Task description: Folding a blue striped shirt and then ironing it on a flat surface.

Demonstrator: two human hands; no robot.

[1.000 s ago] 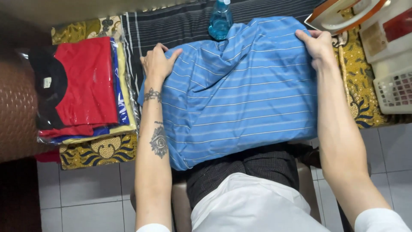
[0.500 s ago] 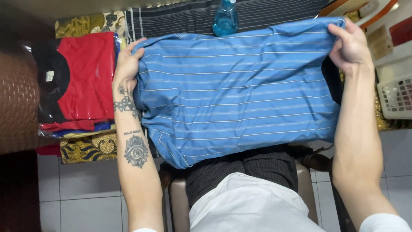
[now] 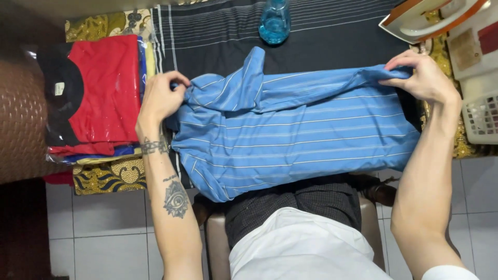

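Blue cotton shirt with thin white stripes (image 3: 290,140), the one garment being handled, lies spread across the middle of the table, on one black cloth with fine pale stripes (image 3: 332,41) that covers the work surface, and its near edge hangs over toward the person's lap. Its far edge is lifted and bunched into a long fold running from side to side, with one pointed flap standing up near the left end. Beneath the black cloth a yellow and black patterned fabric (image 3: 104,176) shows at the left side. To the left of the shirt sits one stack of folded garments in clear plastic wrap (image 3: 98,93), the top one red with a black collar, and blue and yellow edges show under it. At the far right corner one white and orange iron (image 3: 430,18) rests tilted, and below it stands one white plastic basket (image 3: 482,116), only partly in view. One blue translucent plastic bottle (image 3: 274,21) stands on the black cloth just beyond the shirt. The left hand (image 3: 161,98) has its fingers curled shut, pinching the bunched left end of the fold. The right hand (image 3: 423,78) likewise pinches the right end of the fold between fingers and thumb.
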